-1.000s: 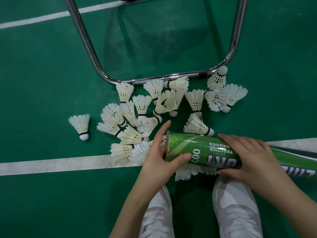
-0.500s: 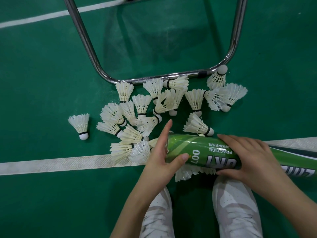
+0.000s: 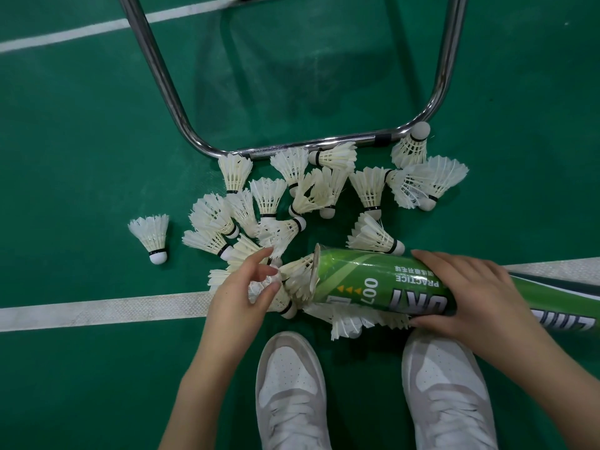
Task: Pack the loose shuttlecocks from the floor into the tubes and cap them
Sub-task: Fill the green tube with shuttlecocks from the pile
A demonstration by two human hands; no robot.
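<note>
Several white feather shuttlecocks (image 3: 269,199) lie in a loose pile on the green court floor, and one lone shuttlecock (image 3: 152,235) sits apart to the left. A green tube (image 3: 367,280) lies sideways just above the pile, its open mouth facing left with feathers right at the rim. My right hand (image 3: 467,293) grips the tube's middle from above. My left hand (image 3: 243,287) is just left of the mouth, thumb and fingers pinching a shuttlecock (image 3: 279,297) in the pile. More shuttlecocks are partly hidden under the tube.
A chrome tube frame (image 3: 292,147) curves across the floor just behind the pile, some shuttlecocks touching it. A white court line (image 3: 97,310) runs under the hands. My two white shoes (image 3: 289,384) stand below the tube.
My left hand has let go of the tube's mouth and moved left and down onto the pile. The right hand and tube have barely moved.
</note>
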